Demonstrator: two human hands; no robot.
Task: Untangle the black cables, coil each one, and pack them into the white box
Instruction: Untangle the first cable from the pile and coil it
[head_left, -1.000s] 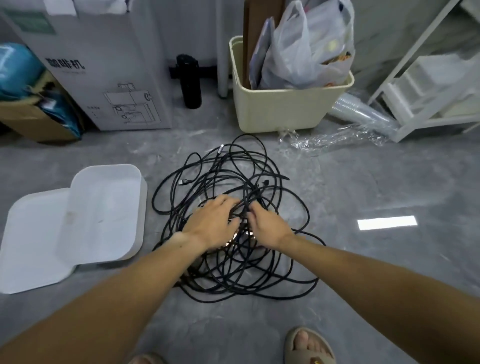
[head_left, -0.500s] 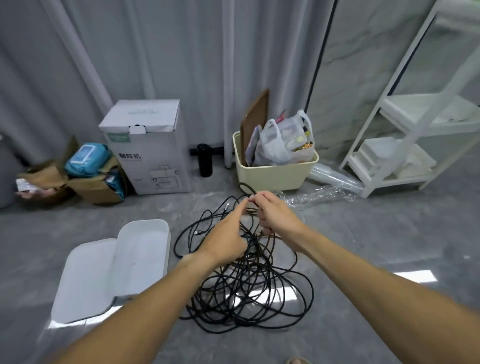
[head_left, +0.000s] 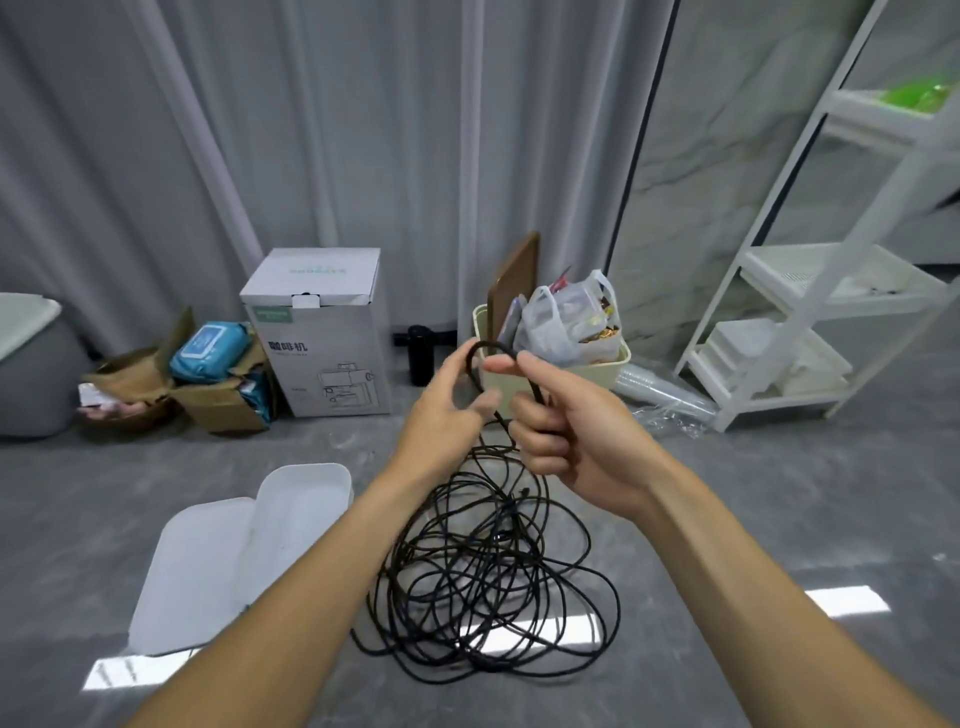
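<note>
A tangle of black cables (head_left: 500, 535) lies on the grey floor in front of me. One strand rises from the pile to my raised hands and arches between them as a small loop (head_left: 491, 344). My right hand (head_left: 569, 423) grips the strand in its curled fingers, the thumb pointing left over it. The index finger and thumb of my left hand (head_left: 447, 410) hold the left end of the loop. To the left of the pile the open white box (head_left: 306, 501) sits on the floor, its lid (head_left: 192, 571) beside it.
A beige bin (head_left: 550, 376) with bags and a brown board stands just behind my hands. A black bottle (head_left: 420, 355), a white carton (head_left: 317, 332) and open cardboard boxes (head_left: 208, 384) line the curtain. At right stand a white shelf rack (head_left: 810, 312) and clear plastic wrap (head_left: 665, 400).
My hands have lifted off the pile, drawing one strand up to chest height. The view has tilted up from the floor toward the curtain.
</note>
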